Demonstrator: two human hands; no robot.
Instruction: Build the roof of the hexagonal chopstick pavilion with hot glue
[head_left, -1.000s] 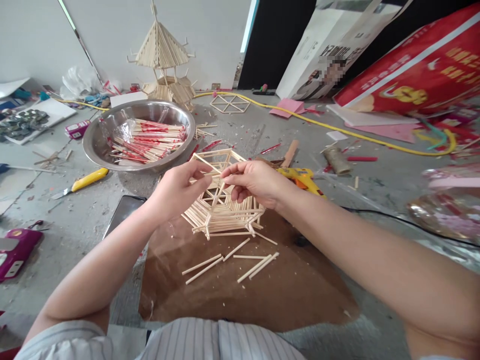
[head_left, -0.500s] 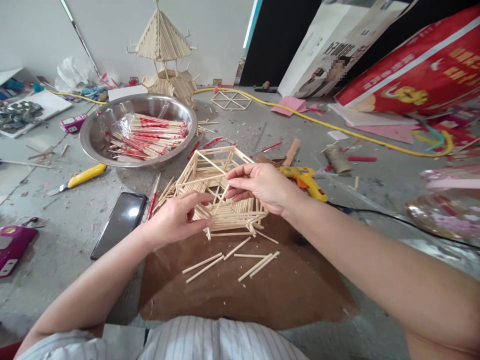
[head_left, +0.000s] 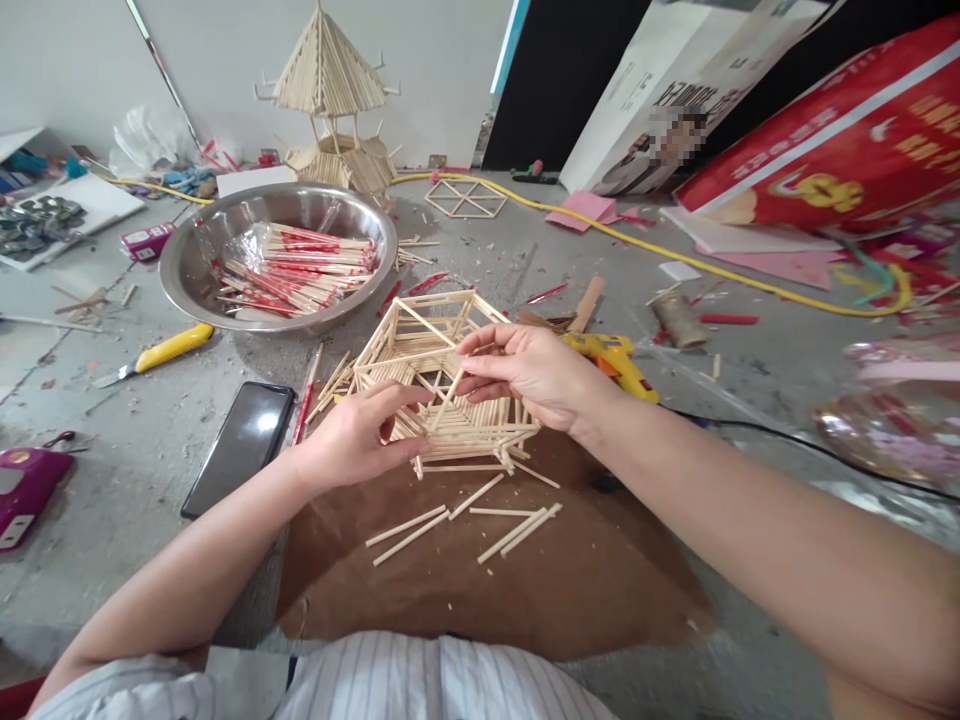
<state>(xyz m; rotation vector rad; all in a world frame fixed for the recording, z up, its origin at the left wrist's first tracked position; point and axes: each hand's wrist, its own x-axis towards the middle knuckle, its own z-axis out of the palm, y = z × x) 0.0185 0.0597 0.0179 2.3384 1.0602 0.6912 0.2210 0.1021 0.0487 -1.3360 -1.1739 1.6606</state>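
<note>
A six-sided lattice of thin wooden sticks [head_left: 472, 440] stands in front of me, wider at its rim, with rows of sticks forming its sloping sides. Above its near part, my right hand [head_left: 529, 372] pinches the upper end of a short wooden stick [head_left: 448, 402] between thumb and fingers. The stick slants down to the left; whether its lower end touches the lattice, I cannot tell. My left hand [head_left: 364, 428] is at the lattice's left side, thumb and forefinger apart around the stick's lower end. Several loose sticks [head_left: 411, 538] lie on the brown sheet [head_left: 480, 600].
A steel bowl [head_left: 171, 275] holds red-wrapped chopsticks. Left of me lie a phone [head_left: 238, 450] and a yellow utility knife [head_left: 169, 350]. A yellow glue gun [head_left: 619, 365] sits behind my right wrist. Farther back stands a stick pagoda [head_left: 330, 80], near a yellow cable [head_left: 645, 240].
The view has shifted very slightly. Both hands keep nearly the same pose at the lattice, and the right one still pinches the stick.
</note>
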